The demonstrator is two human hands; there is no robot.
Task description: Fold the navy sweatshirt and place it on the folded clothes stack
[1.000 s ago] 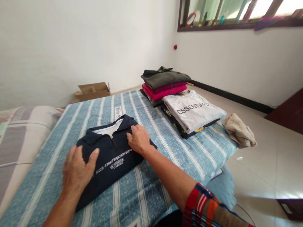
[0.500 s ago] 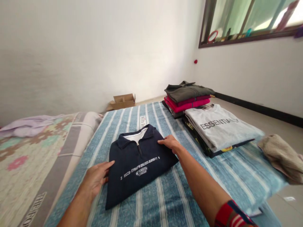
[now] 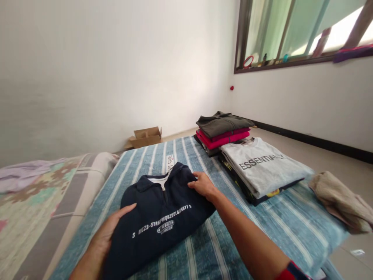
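Observation:
A folded navy zip-neck shirt (image 3: 151, 217) with white lettering lies in front of me on the blue striped bedding, its collar pointing away. My left hand (image 3: 107, 225) grips its left edge, thumb on top and the other fingers hidden beneath the cloth. On the opposite edge, near the shoulder, my right hand (image 3: 204, 186) pinches the fabric, its fingertips partly tucked under. The shirt bulges between both hands and its left side looks raised off the bedding.
To the right lies a stack topped by a grey "ESSENTIALS" T-shirt (image 3: 259, 165). Behind it, a dark grey garment (image 3: 224, 122) tops red clothes. A beige cloth (image 3: 340, 198) sits at the right edge. A cardboard box (image 3: 145, 138) stands by the wall; a floral-patterned bed (image 3: 67, 221) adjoins on the left.
My left hand has closed on the shirt's left edge. The shirt has come nearer and slightly left, its left side lifting and its front bulging. The camera view has shifted a little.

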